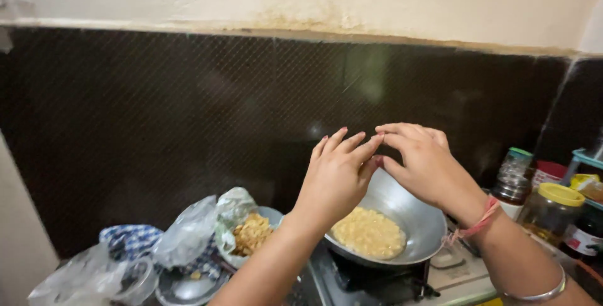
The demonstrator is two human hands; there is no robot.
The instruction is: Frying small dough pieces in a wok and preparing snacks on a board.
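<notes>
My left hand (337,177) and my right hand (419,163) are raised together above a round metal pan (411,213) on a stove burner (377,281). Their fingertips meet over the pan's far rim, pinched close as if on something small; I cannot see anything between them. The pan holds a pale yellow, lumpy food (369,234) in its bottom. A red thread and a metal bangle (537,293) circle my right wrist.
Left of the pan a bowl with brown crumbly pieces (251,234) sits in clear plastic wrap (188,234), beside a blue checked cloth (129,240). Jars stand at the right: one yellow-lidded (556,212), one green-capped (514,177). A dark tiled wall (188,111) rises behind.
</notes>
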